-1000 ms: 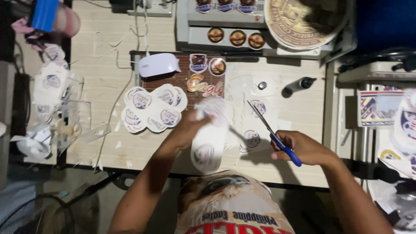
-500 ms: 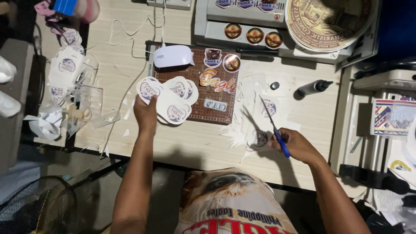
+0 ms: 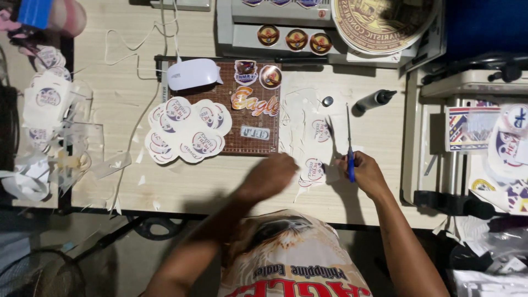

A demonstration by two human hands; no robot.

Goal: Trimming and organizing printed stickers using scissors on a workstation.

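Note:
My right hand (image 3: 367,174) grips blue-handled scissors (image 3: 348,142), the blades pointing away from me over the wooden table (image 3: 126,99). My left hand (image 3: 269,175), blurred by motion, hovers with nothing in it just left of a clear sheet (image 3: 308,132) that carries round printed stickers (image 3: 314,169). A pile of cut round stickers (image 3: 187,132) lies at the left edge of a brown cutting mat (image 3: 247,137).
A white computer mouse (image 3: 193,73) sits at the mat's top left. A small black-capped bottle (image 3: 374,100) lies right of the sheet. A machine (image 3: 286,27) with round badges and a large round plaque (image 3: 385,22) stand at the back. Plastic offcuts (image 3: 60,143) clutter the left.
My left hand laid a cut sticker on the pile at the left, then swung right to the sticker sheet. My right hand stays with the scissors.

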